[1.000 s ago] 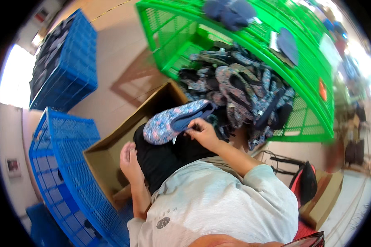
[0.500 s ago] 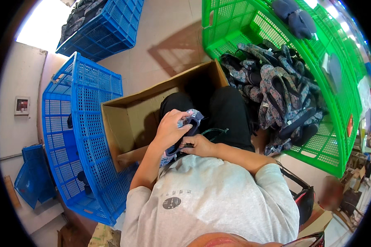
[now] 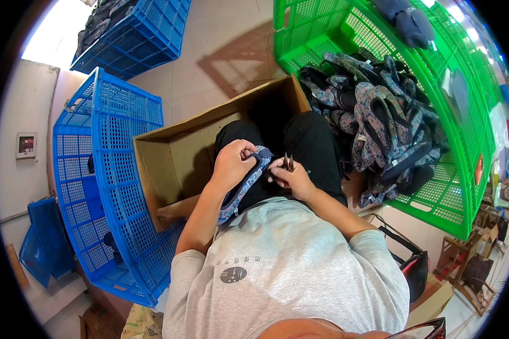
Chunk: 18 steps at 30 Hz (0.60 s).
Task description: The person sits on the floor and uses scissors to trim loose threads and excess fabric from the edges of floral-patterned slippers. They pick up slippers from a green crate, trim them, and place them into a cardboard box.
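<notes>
Over my lap, my left hand [image 3: 231,167] is closed on the upper end of a floral-patterned slipper [image 3: 238,196] with a dark lining. The slipper slants down along my left forearm toward my shirt. Just right of its upper end, my right hand [image 3: 296,179] is closed around small thread snips [image 3: 288,162], whose two dark points stick up between the fingers. Thumb and forefinger of that hand are close to the slipper's edge; whether they pinch a thread there is too small to tell.
An open cardboard box [image 3: 158,169] lies around my knees. At right, a green crate [image 3: 464,198] holds a heap of similar floral slippers [image 3: 373,124]. A blue crate [image 3: 119,164] stands at left, another blue crate [image 3: 158,45] with dark items behind it.
My right hand has moved right and up from under the slipper, and the snips' points now show. The slipper now lies more stretched out, its floral side showing. The view has shifted slightly.
</notes>
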{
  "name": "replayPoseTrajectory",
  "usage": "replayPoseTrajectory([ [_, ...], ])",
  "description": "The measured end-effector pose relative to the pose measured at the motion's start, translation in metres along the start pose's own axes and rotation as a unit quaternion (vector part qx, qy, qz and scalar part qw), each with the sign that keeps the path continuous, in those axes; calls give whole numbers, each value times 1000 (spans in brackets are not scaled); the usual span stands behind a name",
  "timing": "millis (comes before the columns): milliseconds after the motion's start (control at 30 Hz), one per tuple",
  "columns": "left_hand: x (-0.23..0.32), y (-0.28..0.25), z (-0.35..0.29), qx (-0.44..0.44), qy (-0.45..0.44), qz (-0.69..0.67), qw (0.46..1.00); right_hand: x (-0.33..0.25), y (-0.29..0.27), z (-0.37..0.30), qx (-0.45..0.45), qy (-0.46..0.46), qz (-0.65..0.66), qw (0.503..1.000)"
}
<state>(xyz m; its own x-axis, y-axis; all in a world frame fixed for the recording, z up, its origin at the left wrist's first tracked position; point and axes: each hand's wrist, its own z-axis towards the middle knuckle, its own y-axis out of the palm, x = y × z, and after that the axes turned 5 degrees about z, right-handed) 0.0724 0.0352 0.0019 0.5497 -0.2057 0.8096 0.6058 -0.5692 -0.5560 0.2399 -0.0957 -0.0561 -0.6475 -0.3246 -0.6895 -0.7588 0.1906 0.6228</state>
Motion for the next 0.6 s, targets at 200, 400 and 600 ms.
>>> replayPoseTrajectory([
  [200, 3, 5, -2, -1, 34, 10, 999, -18, 18, 6, 89, 82, 134, 984],
  [400, 9, 3, -3, -4, 44, 34, 998, -18, 19, 17, 93, 62, 177, 978],
  [600, -1, 0, 4, -80, 46, 11, 996, -23, 13, 20, 86, 32, 160, 983],
])
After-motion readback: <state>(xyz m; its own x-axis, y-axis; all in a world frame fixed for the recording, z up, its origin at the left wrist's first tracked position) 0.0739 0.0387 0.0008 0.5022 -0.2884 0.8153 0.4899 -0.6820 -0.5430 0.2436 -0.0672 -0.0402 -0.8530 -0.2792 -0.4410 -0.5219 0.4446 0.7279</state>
